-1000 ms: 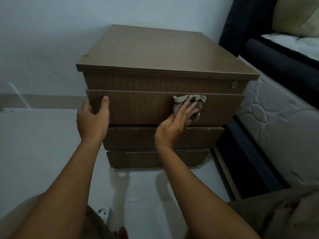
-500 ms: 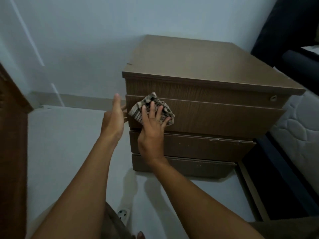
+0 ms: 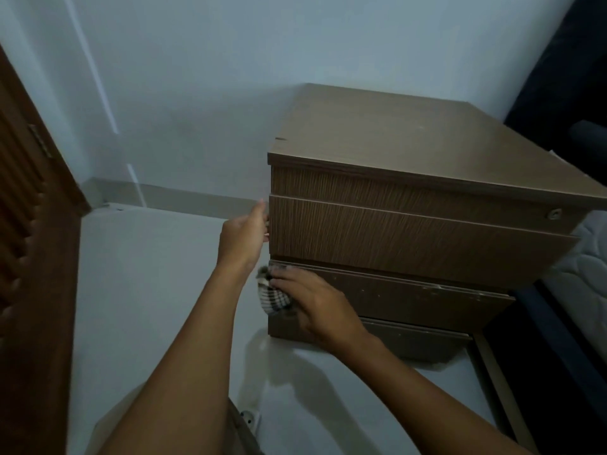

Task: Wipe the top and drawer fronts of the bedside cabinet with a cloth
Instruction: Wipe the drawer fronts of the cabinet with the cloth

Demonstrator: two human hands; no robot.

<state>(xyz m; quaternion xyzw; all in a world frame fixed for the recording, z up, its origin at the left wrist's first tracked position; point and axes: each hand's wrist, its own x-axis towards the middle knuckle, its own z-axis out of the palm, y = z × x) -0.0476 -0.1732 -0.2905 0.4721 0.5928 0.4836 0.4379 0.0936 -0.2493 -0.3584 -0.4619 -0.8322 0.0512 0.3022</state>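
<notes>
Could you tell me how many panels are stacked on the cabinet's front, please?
4: lock panel at the top, tall panel below it, third panel behind the cloth, bottom panel under that.

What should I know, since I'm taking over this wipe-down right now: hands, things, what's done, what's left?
Left hand: open, touching the left edge of the brown wooden bedside cabinet at its wide upper drawer front.
Right hand: presses the checked cloth on the left end of the narrower drawer front below.
Done: the wide upper drawer front got a right-to-left pass a second ago.
Left: the rest of this narrower drawer front, then the bottom drawer front. Whether the top was wiped cannot be told.
</notes>
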